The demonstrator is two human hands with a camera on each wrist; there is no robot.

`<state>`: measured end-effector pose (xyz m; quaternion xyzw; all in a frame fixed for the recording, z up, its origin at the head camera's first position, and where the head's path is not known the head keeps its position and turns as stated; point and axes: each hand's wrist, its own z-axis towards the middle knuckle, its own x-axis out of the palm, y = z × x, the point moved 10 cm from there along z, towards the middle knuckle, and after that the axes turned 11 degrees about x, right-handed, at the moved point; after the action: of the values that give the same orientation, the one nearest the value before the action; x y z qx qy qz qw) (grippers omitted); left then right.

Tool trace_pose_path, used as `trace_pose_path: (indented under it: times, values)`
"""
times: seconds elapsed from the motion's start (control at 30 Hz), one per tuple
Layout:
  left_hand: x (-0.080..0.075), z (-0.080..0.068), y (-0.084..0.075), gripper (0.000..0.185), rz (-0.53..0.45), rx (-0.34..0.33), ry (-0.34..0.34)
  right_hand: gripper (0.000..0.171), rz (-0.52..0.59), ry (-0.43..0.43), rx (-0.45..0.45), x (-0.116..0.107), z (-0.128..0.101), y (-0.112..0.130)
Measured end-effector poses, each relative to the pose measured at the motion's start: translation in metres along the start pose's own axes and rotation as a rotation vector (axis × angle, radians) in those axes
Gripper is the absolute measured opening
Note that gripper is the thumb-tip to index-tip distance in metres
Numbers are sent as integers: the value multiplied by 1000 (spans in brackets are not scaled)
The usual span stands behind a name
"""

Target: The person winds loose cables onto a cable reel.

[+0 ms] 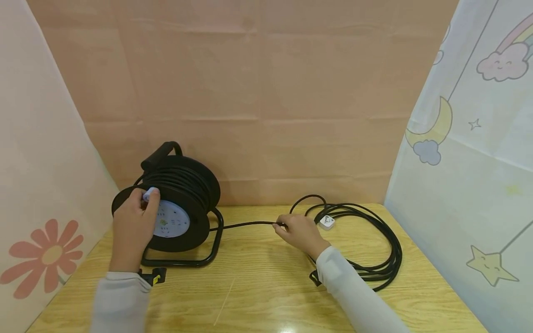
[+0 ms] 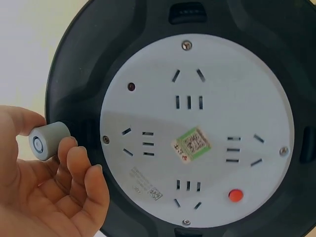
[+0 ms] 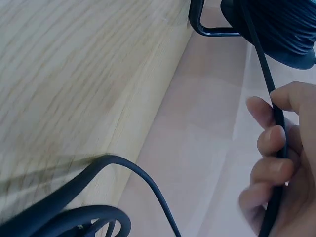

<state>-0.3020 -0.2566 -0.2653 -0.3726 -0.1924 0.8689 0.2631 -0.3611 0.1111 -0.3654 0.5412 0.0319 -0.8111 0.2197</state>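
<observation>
A black cable reel (image 1: pixel 176 185) stands at the left of the table on a tubular metal frame, with black cable wound on its drum. Its round socket panel (image 2: pixel 197 123) is pale, with several outlets and a red button. My left hand (image 1: pixel 132 226) pinches the grey winding knob (image 2: pixel 49 140) at the rim between thumb and fingers. To the right, my right hand (image 1: pixel 301 231) has its fingers curled round the black cable (image 3: pixel 266 74), which runs taut to the drum. Beyond that hand, loose coils of the cable (image 1: pixel 391 240) lie on the table.
A white plug (image 1: pixel 326 222) lies among the coils. The wooden table (image 1: pixel 250 286) meets a peach cloth backdrop (image 1: pixel 266 115) behind. Printed cloths hang at both sides, one with a flower (image 1: pixel 52 254), the other with a moon (image 1: pixel 441 122).
</observation>
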Motion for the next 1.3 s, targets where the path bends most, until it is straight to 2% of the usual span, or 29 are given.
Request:
trace_pose_path:
  times: [0.13,0.23,0.33,0.53,0.77,1.0,1.3]
  values:
    - [5,-2,-9,43,5,40,0,24,-107,-107,-23,-5,-1,6]
    - [8,-3,-16,40,19,74,2,30,-139,-132,6,-7,0,7]
    - [11,-4,-22,40,37,95,6,31,-123,-89,43,-3,1,8]
    - [18,-4,-30,40,69,119,35,21,-32,24,92,6,4,9]
    - [27,-5,-34,44,82,145,75,21,-23,12,58,9,7,16]
    - [40,-10,-41,45,89,174,118,25,-20,80,29,20,7,27]
    - [49,-16,-49,44,92,183,155,26,-21,99,-1,21,8,41]
